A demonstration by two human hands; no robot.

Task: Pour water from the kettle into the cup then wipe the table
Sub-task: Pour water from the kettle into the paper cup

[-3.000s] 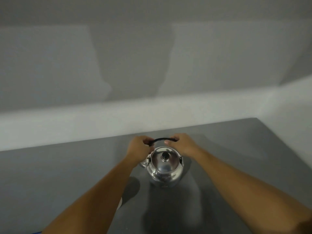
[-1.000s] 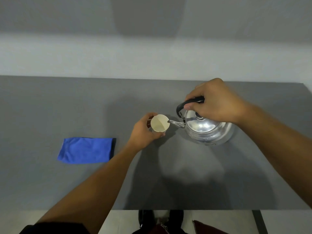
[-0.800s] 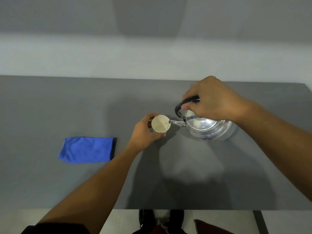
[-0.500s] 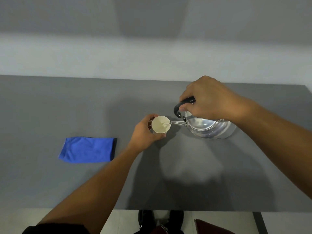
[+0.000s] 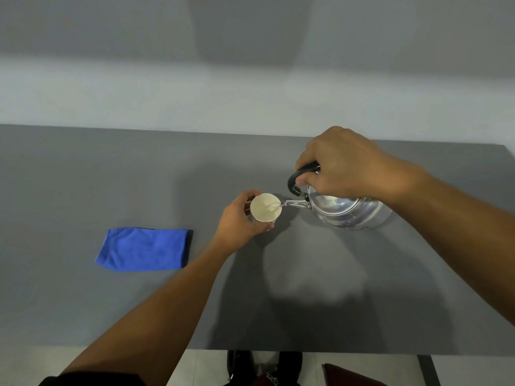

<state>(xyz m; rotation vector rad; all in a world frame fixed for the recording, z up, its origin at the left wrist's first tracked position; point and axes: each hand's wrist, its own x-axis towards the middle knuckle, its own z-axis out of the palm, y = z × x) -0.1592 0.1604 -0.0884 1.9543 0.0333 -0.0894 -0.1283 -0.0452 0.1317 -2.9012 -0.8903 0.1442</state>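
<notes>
A pale wall [image 5: 139, 87] rises behind the desk's far edge. Below the near edge, light floor [image 5: 195, 369], dark shoes [image 5: 264, 363], a dark red thing [image 5: 348, 376] and a desk leg [image 5: 427, 370] show.

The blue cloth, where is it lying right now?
The blue cloth lies flat on the grey table, on the person's left side, apart from the left hand that holds the cup.

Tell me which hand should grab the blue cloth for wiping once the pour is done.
Left. The left hand holds the cup, on the same side as the blue cloth. The right hand has its grip on the kettle handle, farther away.
</notes>
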